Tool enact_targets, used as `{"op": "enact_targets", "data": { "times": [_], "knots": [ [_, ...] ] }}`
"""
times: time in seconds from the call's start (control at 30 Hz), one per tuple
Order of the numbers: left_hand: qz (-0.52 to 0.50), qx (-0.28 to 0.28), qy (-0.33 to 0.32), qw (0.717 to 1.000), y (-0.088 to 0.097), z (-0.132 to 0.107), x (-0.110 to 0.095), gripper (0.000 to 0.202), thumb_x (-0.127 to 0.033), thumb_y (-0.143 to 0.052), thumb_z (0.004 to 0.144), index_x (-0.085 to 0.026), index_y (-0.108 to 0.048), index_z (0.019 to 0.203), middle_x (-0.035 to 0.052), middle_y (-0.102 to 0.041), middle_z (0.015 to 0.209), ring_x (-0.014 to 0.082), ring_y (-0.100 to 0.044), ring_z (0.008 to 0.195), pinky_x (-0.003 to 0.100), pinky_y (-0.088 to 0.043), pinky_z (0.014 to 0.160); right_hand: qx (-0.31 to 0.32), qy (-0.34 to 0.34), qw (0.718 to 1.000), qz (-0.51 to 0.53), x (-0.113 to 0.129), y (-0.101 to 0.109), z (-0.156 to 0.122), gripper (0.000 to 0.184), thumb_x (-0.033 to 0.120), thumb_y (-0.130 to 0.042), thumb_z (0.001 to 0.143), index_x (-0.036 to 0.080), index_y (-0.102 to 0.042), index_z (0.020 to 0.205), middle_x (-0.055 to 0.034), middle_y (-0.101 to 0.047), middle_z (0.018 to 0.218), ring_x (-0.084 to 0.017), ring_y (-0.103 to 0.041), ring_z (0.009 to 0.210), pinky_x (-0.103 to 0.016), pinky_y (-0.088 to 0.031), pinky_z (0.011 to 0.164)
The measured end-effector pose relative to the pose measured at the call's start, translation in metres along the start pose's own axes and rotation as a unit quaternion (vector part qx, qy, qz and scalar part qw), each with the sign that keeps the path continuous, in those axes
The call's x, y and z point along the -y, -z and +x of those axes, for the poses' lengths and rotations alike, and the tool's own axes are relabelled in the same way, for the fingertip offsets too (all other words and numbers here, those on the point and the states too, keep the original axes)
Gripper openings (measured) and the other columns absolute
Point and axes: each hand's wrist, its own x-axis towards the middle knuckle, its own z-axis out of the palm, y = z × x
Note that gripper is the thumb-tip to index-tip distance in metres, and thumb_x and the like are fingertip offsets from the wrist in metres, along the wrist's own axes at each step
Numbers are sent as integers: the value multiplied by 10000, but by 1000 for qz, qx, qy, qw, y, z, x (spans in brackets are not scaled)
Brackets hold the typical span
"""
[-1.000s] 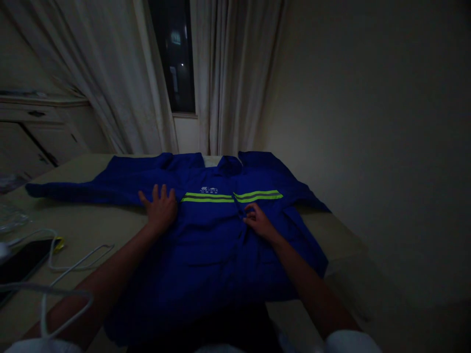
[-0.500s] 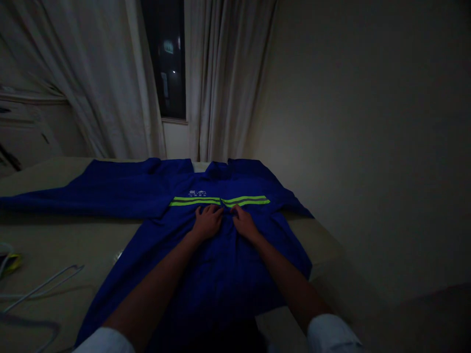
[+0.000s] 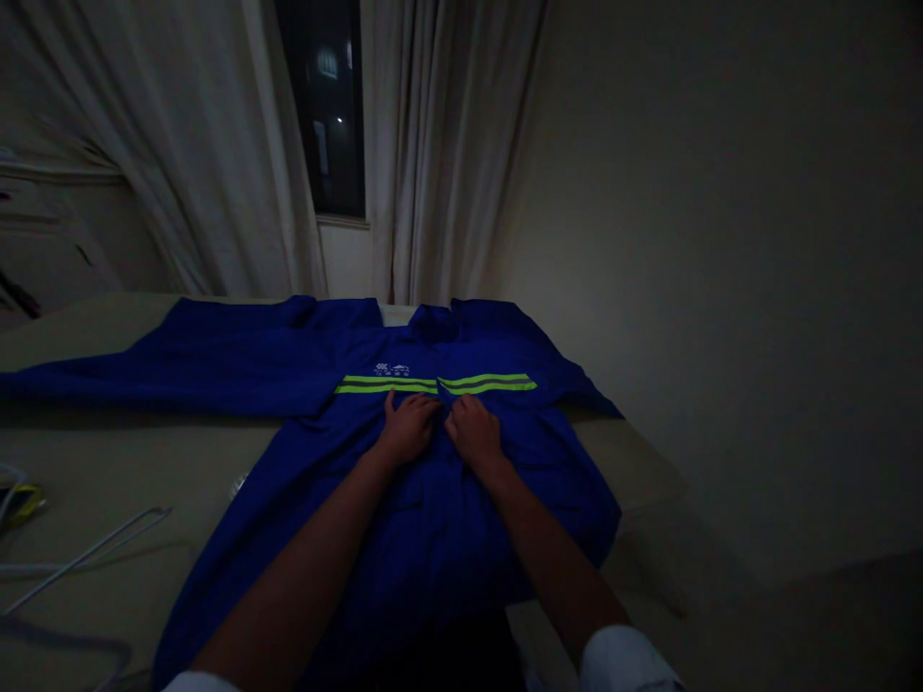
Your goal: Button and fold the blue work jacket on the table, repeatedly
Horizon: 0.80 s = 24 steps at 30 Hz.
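Two hands meet at the front of a blue jacket spread on a table.

A white wire hanger [image 3: 93, 550] lies on the table [image 3: 130, 461] at far left. The jacket [image 3: 433, 548] lies flat, sleeve stretched leftward. Just below its yellow stripes [image 3: 389, 386], the left hand [image 3: 408, 428] and right hand [image 3: 474, 431] rest side by side on the front opening, fingers curled. In this dim light I cannot tell whether they pinch cloth.

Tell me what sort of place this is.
Likely a room in a home, at night: long curtains beside a dark window, a blue jacket spread on a table, a hanger nearby.
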Motion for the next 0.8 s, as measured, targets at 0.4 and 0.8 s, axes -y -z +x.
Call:
{"op": "enact_targets", "data": {
  "times": [0.4, 0.8],
  "knots": [
    [24, -50, -29, 998, 11, -5, -9, 316, -197, -440, 983, -244, -700, 1157, 107, -709, 1128, 279, -581, 1148, 507, -306, 1029, -83, 32, 991, 100, -10, -6, 3, 150, 230, -560, 979, 198, -686, 1052, -97, -682, 1112, -244, -600, 1106, -346, -441, 996],
    [60, -72, -67, 993, 19, -8, -15, 235, -277, -495, 980, -229, -719, 1029, 91, -701, 1013, 283, -590, 1089, 512, -293, 1057, -44, 16, 999, -11, 4, 3, 0, 180, 196, -497, 1000, 191, -656, 1085, -137, -672, 1148, -288, -573, 1125, -404, -407, 961]
  ]
}}
